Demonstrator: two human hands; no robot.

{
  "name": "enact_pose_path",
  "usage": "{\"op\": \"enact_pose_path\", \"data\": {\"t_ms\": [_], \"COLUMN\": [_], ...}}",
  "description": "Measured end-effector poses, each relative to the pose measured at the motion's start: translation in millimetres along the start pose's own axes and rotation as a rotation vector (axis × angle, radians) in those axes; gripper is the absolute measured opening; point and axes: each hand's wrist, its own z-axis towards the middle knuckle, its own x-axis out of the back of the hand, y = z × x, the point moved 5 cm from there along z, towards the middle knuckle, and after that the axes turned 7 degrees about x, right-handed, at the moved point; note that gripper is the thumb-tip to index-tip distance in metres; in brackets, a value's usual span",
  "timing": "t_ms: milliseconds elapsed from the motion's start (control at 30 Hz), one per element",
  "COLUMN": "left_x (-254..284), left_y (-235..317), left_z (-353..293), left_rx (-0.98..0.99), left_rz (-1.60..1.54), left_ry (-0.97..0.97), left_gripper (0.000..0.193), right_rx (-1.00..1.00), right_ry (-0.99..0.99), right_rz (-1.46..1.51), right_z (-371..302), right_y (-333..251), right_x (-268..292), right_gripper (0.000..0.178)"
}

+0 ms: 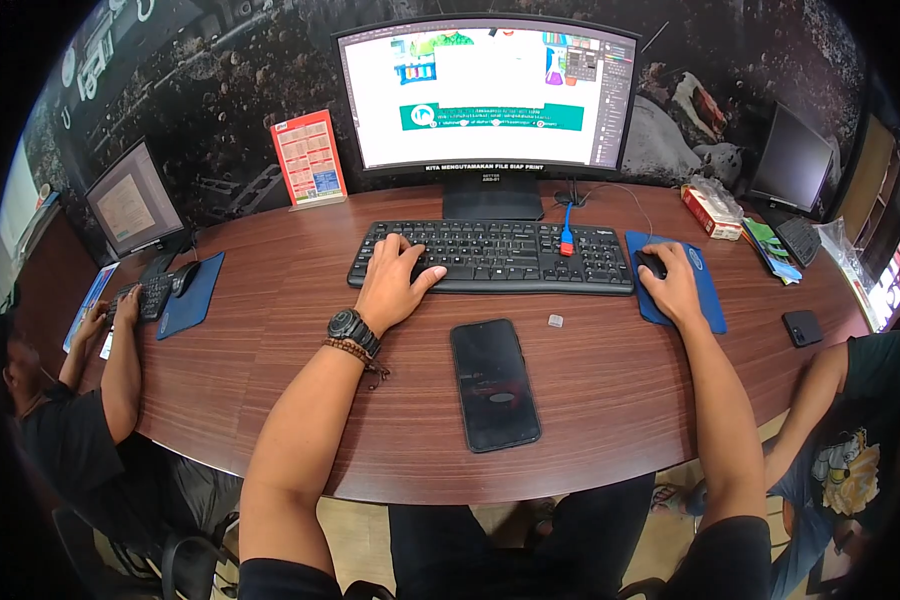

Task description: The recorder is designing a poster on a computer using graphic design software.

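Forearms (722,400) reaching across the woodgrain desk (400,430); left hand (392,280) loosely spread over the left end of the keyboard (490,252), gripping nothing; right hand (675,285) lightly curled round the mouse (652,264) on a blue pad (709,292). Likely faults: stray keypresses, from the red-tipped blue cable (567,241) lying over the right-hand keys; loss of the small grey chip (556,321), loose near the phone (495,385), through a sweeping wrist. Behind the keyboard, a curved monitor (485,90), with a red-edged card (310,158) to its left and a box (711,212) to its right; beyond, a dark mural (240,55); to either side, seated co-workers (75,435).
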Motion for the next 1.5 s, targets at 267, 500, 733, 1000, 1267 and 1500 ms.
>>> {"op": "enact_pose_path", "data": {"t_ms": [267,500,733,1000,1267,1500], "left_x": [0.4,0.1,0.4,-0.3,-0.2,0.0], "left_y": [-1.6,-0.3,0.2,-0.9,-0.6,-0.1], "left_z": [0.2,0.6,0.1,1.1,0.3,0.2], "left_rx": [-0.009,0.004,0.014,0.003,-0.004,-0.002], "left_rz": [-0.002,0.005,0.0,0.001,0.001,0.004], "left_ry": [0.011,0.0,-0.007,0.002,0.013,0.011], "left_gripper": [0.052,0.053,0.053,0.053,0.053,0.052], "right_rx": [-0.013,0.006,0.021,0.019,0.013,0.003], "right_ry": [0.003,0.013,0.022,0.018,0.012,0.009], "right_rz": [-0.003,-0.012,-0.011,-0.013,-0.011,-0.013], "right_z": [0.3,-0.5,-0.1,0.1,0.1,0.1], "right_y": [2.3,3.2,4.1,3.5,2.9,4.5], "right_x": [-1.0,-0.2,-0.5,-0.2,-0.4,-0.5], "right_gripper": [0.031,0.029,0.029,0.029,0.029,0.03]}}
